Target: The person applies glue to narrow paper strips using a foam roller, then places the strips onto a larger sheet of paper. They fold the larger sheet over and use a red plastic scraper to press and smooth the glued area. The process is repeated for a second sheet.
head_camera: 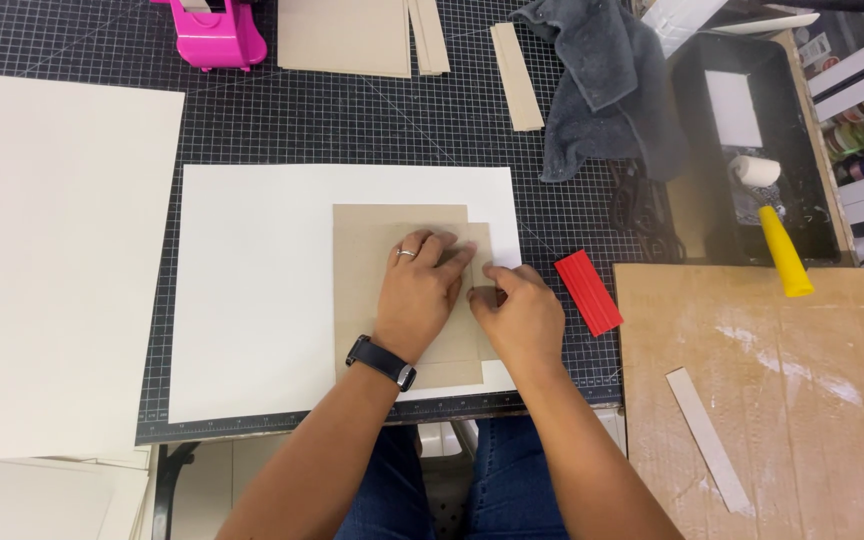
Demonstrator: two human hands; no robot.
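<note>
Brown card pieces [402, 290] under both hands: left hand [418, 295] flat, right hand [517, 315] grip pinching edge.

Cardboard [392, 290] on sheet [252, 290] (mat [352, 120] beneath)

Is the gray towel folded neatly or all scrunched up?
Scrunched up. The gray towel lies in a rumpled heap with loose folds at the cutting mat's top edge, beside the black tray.
</note>
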